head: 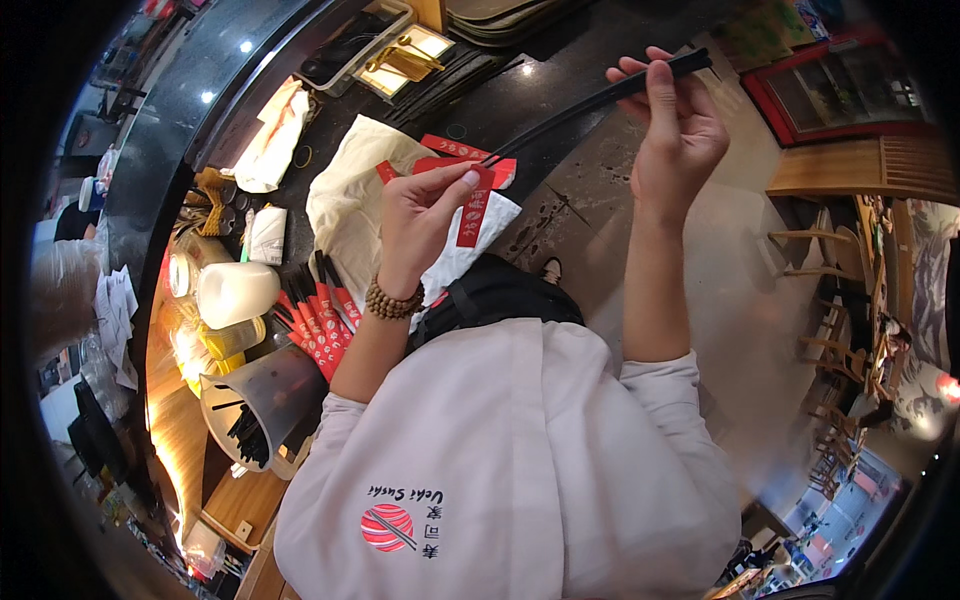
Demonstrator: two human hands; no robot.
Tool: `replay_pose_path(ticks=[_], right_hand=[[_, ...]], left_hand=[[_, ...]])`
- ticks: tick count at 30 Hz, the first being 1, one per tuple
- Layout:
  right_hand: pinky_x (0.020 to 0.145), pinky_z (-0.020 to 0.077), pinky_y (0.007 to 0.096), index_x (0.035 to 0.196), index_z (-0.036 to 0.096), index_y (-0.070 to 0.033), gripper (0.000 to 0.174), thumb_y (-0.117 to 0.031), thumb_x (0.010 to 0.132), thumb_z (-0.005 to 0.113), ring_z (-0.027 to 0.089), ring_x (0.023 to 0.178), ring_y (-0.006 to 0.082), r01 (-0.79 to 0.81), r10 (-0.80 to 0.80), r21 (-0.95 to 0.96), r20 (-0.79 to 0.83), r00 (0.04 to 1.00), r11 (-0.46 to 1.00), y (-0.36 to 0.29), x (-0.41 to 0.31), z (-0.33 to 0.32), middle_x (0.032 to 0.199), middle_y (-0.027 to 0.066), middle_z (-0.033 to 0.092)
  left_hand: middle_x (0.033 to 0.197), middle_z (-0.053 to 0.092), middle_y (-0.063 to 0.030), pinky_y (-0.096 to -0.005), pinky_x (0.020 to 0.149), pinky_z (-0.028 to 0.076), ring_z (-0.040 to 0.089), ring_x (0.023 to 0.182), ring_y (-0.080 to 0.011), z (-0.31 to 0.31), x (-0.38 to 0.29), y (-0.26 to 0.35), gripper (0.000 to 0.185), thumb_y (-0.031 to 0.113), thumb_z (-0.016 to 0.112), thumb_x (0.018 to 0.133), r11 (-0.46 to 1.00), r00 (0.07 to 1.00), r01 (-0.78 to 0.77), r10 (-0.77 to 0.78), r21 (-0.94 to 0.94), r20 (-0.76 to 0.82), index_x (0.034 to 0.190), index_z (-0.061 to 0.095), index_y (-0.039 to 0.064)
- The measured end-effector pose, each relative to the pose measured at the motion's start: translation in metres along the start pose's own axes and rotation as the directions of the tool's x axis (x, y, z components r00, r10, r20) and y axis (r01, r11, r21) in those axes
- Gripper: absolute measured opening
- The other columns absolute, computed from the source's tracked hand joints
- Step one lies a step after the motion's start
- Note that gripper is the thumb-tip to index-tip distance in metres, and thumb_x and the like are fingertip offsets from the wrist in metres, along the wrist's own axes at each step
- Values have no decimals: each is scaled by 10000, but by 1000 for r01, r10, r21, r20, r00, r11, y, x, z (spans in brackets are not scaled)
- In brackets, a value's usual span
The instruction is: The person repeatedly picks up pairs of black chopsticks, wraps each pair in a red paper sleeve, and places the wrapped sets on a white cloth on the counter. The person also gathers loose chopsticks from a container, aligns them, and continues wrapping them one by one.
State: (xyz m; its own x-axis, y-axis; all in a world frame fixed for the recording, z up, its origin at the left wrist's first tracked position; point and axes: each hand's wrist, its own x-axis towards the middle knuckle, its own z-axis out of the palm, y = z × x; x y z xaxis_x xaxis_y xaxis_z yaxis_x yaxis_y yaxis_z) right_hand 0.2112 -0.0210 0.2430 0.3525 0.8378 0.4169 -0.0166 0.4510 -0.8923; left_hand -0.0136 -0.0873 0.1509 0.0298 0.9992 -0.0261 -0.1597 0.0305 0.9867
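My left hand (431, 214), with a wooden bead bracelet at the wrist, pinches a red paper chopstick sleeve (472, 219) bearing white writing. Raised at the upper right, my right hand (675, 124) grips the thick ends of black chopsticks (600, 96). Their thin tips reach down to the sleeve's upper end, beside my left thumb; whether they are inside it is not plain. More red sleeves (459, 148) lie behind my left hand, by a cream cloth (341, 180). Beside my left forearm is a pile of red sleeves holding black chopsticks (322, 319).
A translucent container (262, 405) with black utensils stands near my left elbow, beside a white cup (238, 294). Loose black chopsticks (442, 90) lie on the dark counter near a plastic bin (360, 45) and golden spoons (405, 61). Wooden chairs (832, 247) stand far right.
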Motion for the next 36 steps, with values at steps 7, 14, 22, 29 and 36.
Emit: replay_pose_path(ticks=[7,14,22,29,36], right_hand=[[670,602,238,1098,705,18,213,-175,1010,683,754,834,152,-58,58,-8,25,998,998,0,-5,-3,943,112,772],[733,584,235,1105,724,24,177,-101,981,707,744,845,127,-296,290,-10,226,930,955,15,-32,1,942,110,776],[903,547,267,1132,747,54,202,-53,967,703,711,964,133,-483,457,-78,483,747,872,47,-86,4,1035,115,771],[844,561,265,1399,564,36,508,-43,932,746,716,968,151,-480,429,-120,667,610,869,84,-91,-16,1230,140,700],[712,559,276,1232,676,-5,318,-194,979,714,723,864,138,-300,571,-491,755,321,818,147,-116,-32,995,103,758]], left_hand=[[982,780,-106,-228,785,569,718,861,-97,0,-5,-3,197,59,720,958,999,1000,-18,18,36,13,1118,758,-49],[968,784,-94,-230,757,569,717,850,-90,17,-10,-2,192,54,722,952,994,999,-32,32,107,10,1115,765,-38],[1000,783,-91,-232,765,565,702,865,-82,41,-23,-19,192,62,696,970,992,986,15,-37,-129,-165,1130,770,-14],[976,746,-79,-273,768,591,697,828,-112,60,-47,-56,211,150,668,1013,902,923,88,-234,-423,-307,1135,713,-15],[999,720,-68,-276,770,586,688,843,-121,49,-119,-101,287,182,700,998,888,717,152,-401,-434,-570,1207,664,-12]])
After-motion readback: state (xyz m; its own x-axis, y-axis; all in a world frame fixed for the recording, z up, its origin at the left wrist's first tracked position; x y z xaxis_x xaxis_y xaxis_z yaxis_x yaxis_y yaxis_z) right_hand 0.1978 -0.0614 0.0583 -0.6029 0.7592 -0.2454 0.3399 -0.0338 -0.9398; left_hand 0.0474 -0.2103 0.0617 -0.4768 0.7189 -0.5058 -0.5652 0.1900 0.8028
